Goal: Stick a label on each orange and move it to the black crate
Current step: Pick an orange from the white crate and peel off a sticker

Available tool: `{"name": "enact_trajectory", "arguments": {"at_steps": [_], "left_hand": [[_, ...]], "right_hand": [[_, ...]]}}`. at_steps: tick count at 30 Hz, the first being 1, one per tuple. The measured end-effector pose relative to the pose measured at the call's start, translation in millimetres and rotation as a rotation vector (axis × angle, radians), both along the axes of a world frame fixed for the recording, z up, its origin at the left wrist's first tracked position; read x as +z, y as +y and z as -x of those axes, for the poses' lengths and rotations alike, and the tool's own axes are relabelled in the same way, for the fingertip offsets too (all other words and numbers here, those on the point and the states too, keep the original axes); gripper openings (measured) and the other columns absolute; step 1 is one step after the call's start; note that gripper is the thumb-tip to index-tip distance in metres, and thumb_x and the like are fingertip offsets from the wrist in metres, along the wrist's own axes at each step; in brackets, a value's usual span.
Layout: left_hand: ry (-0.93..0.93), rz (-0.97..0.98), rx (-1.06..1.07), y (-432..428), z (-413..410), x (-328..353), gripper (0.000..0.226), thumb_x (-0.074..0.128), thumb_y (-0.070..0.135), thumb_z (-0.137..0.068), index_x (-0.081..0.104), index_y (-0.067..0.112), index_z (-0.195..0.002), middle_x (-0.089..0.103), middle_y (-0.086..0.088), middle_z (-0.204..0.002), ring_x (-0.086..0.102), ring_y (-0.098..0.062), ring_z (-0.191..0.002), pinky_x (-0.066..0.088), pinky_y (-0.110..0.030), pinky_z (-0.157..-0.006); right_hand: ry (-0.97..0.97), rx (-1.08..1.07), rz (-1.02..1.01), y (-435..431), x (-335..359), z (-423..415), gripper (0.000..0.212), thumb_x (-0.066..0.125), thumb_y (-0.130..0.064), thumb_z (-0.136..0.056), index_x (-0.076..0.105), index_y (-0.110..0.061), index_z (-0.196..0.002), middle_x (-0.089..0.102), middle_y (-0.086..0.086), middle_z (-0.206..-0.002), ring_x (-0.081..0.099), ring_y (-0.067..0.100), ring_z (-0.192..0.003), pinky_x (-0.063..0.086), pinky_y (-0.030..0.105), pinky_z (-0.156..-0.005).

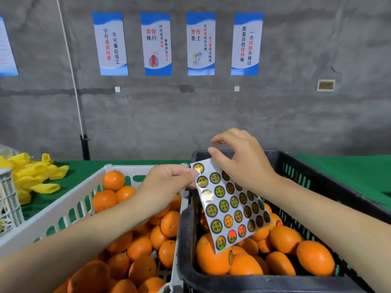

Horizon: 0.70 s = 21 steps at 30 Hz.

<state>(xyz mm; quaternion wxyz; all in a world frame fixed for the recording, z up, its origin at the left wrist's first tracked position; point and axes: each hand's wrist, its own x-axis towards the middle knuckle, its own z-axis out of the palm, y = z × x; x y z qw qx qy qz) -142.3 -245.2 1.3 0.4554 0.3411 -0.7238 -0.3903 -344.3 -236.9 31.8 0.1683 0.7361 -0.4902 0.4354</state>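
A sheet of round gold-green labels point(230, 206) hangs tilted over the black crate point(186, 229). My right hand point(243, 161) holds the sheet by its top edge, thumb in front, fingers curled behind. My left hand point(167, 185) pinches at a label on the sheet's upper left corner. Several oranges point(281, 254) lie in the black crate, one showing a label. The white crate point(63, 212) on the left holds several unlabelled oranges point(114, 179).
Both crates stand on a green-covered table point(349, 172). Yellow foam fruit nets point(36, 174) lie heaped at the far left beside a small white basket point(8, 199). A grey concrete wall with posters rises behind the table.
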Motion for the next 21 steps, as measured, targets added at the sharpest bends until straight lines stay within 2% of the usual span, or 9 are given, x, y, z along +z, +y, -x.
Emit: {"name": "enact_trajectory", "arguments": {"at_steps": [3, 7, 10, 13, 16, 21], "left_hand": [[0.045, 0.03, 0.084, -3.1, -2.0, 1.3, 0.021, 0.061, 0.018, -0.097, 0.079, 0.01, -0.089, 0.078, -0.002, -0.082, 0.071, -0.006, -0.074, 0.05, -0.011, -0.065], [0.064, 0.066, 0.064, -5.7, -5.5, 0.9, 0.018, 0.063, 0.017, -0.096, 0.079, 0.017, -0.088, 0.075, -0.002, -0.074, 0.067, -0.003, -0.068, 0.05, -0.012, -0.064], [0.037, 0.086, 0.002, -7.1, -7.3, -0.2, 0.019, 0.06, 0.013, -0.098, 0.078, 0.017, -0.093, 0.075, 0.001, -0.075, 0.066, -0.002, -0.07, 0.049, -0.012, -0.065], [0.021, 0.105, -0.061, -5.1, -7.4, -1.2, 0.021, 0.058, 0.004, -0.098, 0.075, 0.016, -0.1, 0.078, 0.002, -0.086, 0.07, -0.003, -0.077, 0.051, -0.011, -0.07], [-0.002, 0.125, -0.074, -5.5, -7.6, -3.3, 0.026, 0.057, 0.003, -0.098, 0.075, 0.021, -0.1, 0.078, 0.002, -0.089, 0.072, -0.007, -0.083, 0.052, -0.014, -0.075], [0.018, 0.098, -0.018, -10.5, -7.3, -3.9, 0.023, 0.062, 0.004, -0.095, 0.077, 0.021, -0.097, 0.078, -0.001, -0.085, 0.07, -0.008, -0.077, 0.053, -0.017, -0.073]], "right_hand": [[0.071, 0.09, 0.021, 4.4, 0.2, -5.3, 0.021, 0.062, -0.039, -0.092, 0.073, -0.026, -0.106, 0.063, -0.012, -0.107, 0.051, 0.01, -0.107, 0.036, 0.035, -0.096], [0.112, 0.198, -0.161, 3.8, -5.0, -11.5, 0.041, 0.06, -0.055, -0.086, 0.074, -0.027, -0.113, 0.064, -0.015, -0.112, 0.052, 0.007, -0.108, 0.042, 0.038, -0.097], [0.009, 0.268, -0.188, 0.6, -6.9, -10.5, 0.032, 0.071, -0.043, -0.086, 0.075, -0.026, -0.112, 0.065, -0.015, -0.11, 0.055, 0.007, -0.107, 0.046, 0.038, -0.095], [0.013, 0.257, -0.179, -1.3, -8.4, -9.4, 0.026, 0.072, -0.037, -0.087, 0.075, -0.028, -0.111, 0.063, -0.019, -0.106, 0.056, 0.005, -0.106, 0.046, 0.041, -0.097], [0.034, 0.251, -0.18, -0.5, -9.7, -10.7, 0.029, 0.071, -0.038, -0.087, 0.073, -0.027, -0.114, 0.066, -0.019, -0.106, 0.058, 0.003, -0.104, 0.047, 0.041, -0.096], [0.054, 0.256, -0.169, 0.7, -8.7, -12.4, 0.025, 0.07, -0.034, -0.089, 0.073, -0.028, -0.113, 0.07, -0.018, -0.103, 0.062, -0.001, -0.097, 0.052, 0.028, -0.086]]}}
